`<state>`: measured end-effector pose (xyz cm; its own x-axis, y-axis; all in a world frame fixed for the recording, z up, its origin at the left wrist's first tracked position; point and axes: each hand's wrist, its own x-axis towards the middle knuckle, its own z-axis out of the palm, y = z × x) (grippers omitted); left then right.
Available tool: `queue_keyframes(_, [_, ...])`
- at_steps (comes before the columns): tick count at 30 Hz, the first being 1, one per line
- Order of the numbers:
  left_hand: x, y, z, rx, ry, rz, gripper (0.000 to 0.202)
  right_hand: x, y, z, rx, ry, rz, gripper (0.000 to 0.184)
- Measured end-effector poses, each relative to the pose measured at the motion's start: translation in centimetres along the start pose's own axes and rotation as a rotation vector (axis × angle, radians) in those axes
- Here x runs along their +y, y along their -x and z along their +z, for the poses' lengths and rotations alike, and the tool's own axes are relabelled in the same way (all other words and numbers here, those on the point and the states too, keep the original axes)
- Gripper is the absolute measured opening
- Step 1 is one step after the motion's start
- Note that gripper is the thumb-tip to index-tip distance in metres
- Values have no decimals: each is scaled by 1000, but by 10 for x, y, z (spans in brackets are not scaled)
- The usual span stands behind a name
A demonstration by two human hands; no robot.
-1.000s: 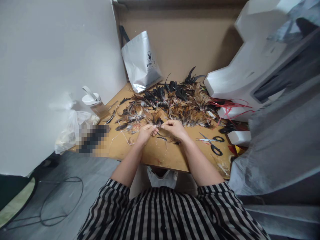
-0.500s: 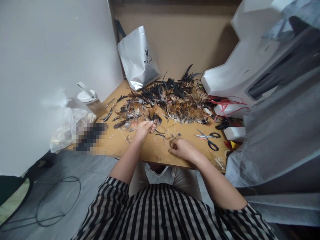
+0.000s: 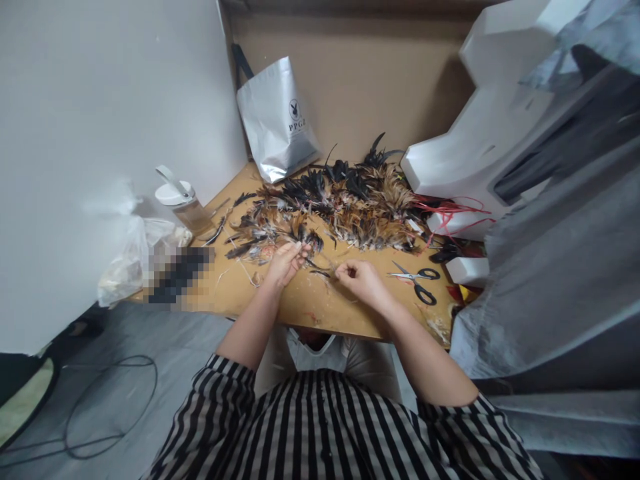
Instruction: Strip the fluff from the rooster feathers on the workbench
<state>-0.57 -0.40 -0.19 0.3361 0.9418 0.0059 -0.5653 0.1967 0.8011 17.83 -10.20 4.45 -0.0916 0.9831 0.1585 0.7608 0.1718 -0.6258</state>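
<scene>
My left hand pinches a small bunch of dark and brown feathers at the near edge of a big feather pile on the wooden table. My right hand hovers just right of it, fingers curled in a pinch on something too small to make out, above loose feather bits. Black-handled scissors lie on the table to the right of my right hand.
A silver paper bag leans against the cardboard back wall. A lidded bottle and a plastic bag sit at the table's left end. White foam blocks, red strings and grey cloth crowd the right side.
My right hand left the bunch, dropped toward the table's near edge, then rose back toward my left hand. The left hand stayed on the feather bunch.
</scene>
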Motion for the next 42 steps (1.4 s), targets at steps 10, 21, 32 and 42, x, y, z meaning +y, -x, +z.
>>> queue_keyframes(10, [-1,-3,-5,4,53,-15,16,-24,-30,24,-247,520,38,22])
queue_keyframes(21, [3,-1,-1,4,108,-9,15,-4,-60,15,-219,-285,39,15])
queue_keyframes(32, [1,2,-2,-114,26,-162,13,10,-78,44,-44,-1152,216,25])
queue_keyframes(42, [-4,2,-5,-155,8,-235,16,15,-79,52,-29,-1152,198,28])
